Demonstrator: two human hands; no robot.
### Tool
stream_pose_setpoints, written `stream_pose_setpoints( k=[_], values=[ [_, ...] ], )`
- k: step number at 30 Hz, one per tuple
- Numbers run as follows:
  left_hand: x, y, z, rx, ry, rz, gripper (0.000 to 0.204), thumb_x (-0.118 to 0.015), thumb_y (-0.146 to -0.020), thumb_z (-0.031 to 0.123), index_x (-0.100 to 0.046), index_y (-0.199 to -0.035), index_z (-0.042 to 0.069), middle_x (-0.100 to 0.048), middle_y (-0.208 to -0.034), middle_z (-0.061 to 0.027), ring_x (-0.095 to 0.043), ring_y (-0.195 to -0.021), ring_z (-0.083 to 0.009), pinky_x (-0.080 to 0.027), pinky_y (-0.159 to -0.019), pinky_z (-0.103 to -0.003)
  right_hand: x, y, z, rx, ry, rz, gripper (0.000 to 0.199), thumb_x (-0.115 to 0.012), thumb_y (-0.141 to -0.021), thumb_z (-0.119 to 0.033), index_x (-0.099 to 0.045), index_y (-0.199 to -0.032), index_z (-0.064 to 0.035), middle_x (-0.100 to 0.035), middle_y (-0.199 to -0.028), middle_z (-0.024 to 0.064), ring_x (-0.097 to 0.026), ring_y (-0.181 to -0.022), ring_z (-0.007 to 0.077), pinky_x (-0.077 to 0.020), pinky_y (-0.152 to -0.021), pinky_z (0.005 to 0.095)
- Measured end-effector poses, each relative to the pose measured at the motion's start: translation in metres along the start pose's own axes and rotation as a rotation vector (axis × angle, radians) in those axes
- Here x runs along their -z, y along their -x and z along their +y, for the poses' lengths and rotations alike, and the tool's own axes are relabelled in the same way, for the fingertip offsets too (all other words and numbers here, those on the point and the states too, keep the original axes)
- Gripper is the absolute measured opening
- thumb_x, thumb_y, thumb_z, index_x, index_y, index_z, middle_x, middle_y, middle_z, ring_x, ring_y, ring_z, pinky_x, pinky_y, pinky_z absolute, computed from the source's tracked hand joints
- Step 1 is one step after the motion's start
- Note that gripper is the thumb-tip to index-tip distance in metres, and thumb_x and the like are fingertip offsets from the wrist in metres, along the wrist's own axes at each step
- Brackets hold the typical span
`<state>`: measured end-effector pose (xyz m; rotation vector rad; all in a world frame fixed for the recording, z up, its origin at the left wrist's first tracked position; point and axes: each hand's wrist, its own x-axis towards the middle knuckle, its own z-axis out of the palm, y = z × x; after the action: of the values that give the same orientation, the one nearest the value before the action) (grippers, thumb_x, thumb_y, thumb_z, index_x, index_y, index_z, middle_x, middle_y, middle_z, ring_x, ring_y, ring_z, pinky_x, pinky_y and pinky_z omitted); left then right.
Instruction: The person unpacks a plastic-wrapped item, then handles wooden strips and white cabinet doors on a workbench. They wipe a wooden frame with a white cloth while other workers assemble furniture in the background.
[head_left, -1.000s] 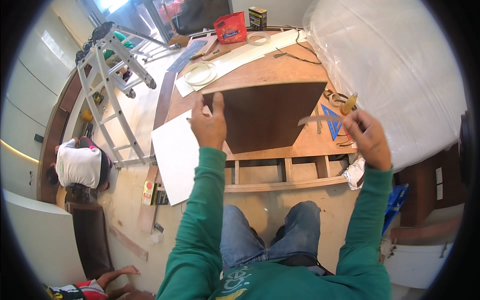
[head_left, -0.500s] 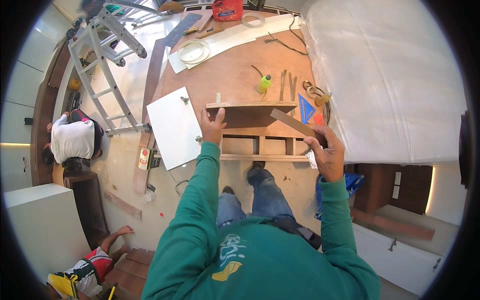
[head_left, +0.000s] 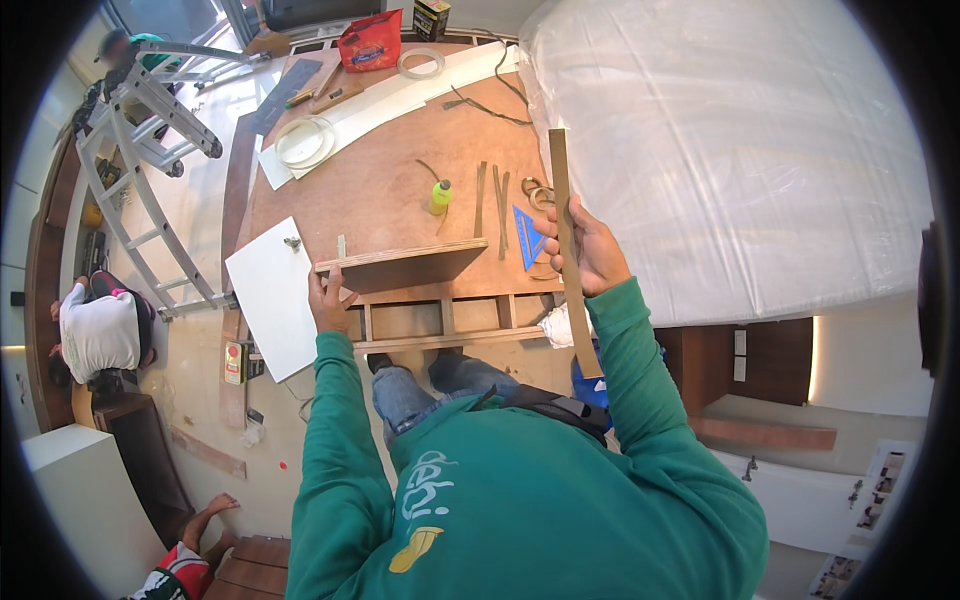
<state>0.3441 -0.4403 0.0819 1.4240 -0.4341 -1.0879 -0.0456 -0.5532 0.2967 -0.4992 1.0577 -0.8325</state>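
My left hand (head_left: 327, 298) grips the left end of a brown plywood panel (head_left: 405, 266), held tilted over the edge of the wooden worktable (head_left: 385, 185). My right hand (head_left: 588, 252) holds a long thin wooden strip (head_left: 566, 240) upright, running from above the hand down past my forearm. Under the panel sits a wooden ladder-like frame (head_left: 445, 322). A blue triangular square (head_left: 527, 238) lies just left of my right hand, and several more thin strips (head_left: 493, 196) lie on the table beyond it.
A yellow-green bottle (head_left: 440, 196), a white door panel with a knob (head_left: 272, 295), a tape roll (head_left: 420, 64) and a red bag (head_left: 370, 42) are on or by the table. A plastic-wrapped bulk (head_left: 720, 150) fills the right. A stepladder (head_left: 150, 160) and a seated person (head_left: 98, 330) are left.
My right hand has swung the wooden strip from slanted to nearly upright. My left hand stays on the panel, which now lies flatter. My view has pulled back.
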Motion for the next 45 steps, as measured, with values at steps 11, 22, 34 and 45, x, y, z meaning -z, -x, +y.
stream_pose_setpoints(
  k=[11,22,34,45],
  values=[
    [-0.002,0.001,0.012,0.042,-0.062,-0.023,0.065,-0.066,-0.103,0.041,-0.045,-0.157,0.011,-0.053,-0.147,-0.0102,-0.055,-0.134,-0.0309,-0.058,-0.091,-0.046,-0.003,-0.014,0.016,-0.016,-0.068,0.118,0.049,-0.053,-0.109,-0.053,-0.056,-0.12,-0.0056,-0.071,-0.104,0.0106,-0.065,-0.071,0.0137,-0.0563,-0.055,0.024],
    [0.014,0.001,0.0,0.021,0.046,-0.013,0.073,-0.073,-0.101,0.032,-0.041,-0.162,0.006,-0.061,-0.132,-0.0126,-0.063,-0.115,-0.0206,-0.066,-0.08,-0.037,-0.053,-0.012,0.049,0.685,1.116,0.235,0.032,-0.074,-0.102,-0.031,-0.069,-0.112,-0.0012,-0.075,-0.099,0.0089,-0.064,-0.08,0.0166,-0.0531,-0.077,0.0338],
    [0.033,0.02,-0.017,-0.12,0.0,-0.046,0.094,-0.078,-0.095,0.052,-0.038,-0.162,-0.001,-0.059,-0.142,-0.0144,-0.061,-0.122,-0.0204,-0.057,-0.098,-0.035,-0.149,-0.072,0.154,0.967,1.509,-0.154,0.031,-0.081,-0.093,-0.029,-0.073,-0.114,-0.008,-0.073,-0.095,0.0086,-0.065,-0.091,0.0295,-0.0486,-0.085,0.0416],
    [0.035,0.029,-0.003,-0.153,-0.018,0.01,0.088,-0.078,-0.096,0.051,-0.045,-0.157,-0.002,-0.057,-0.149,-0.0161,-0.061,-0.126,-0.0238,-0.052,-0.104,-0.037,-0.177,-0.079,0.174,1.002,1.582,-0.268,0.031,-0.08,-0.093,-0.032,-0.075,-0.117,-0.0127,-0.075,-0.096,0.0015,-0.063,-0.093,0.0258,-0.0458,-0.087,0.0403]
  ],
)
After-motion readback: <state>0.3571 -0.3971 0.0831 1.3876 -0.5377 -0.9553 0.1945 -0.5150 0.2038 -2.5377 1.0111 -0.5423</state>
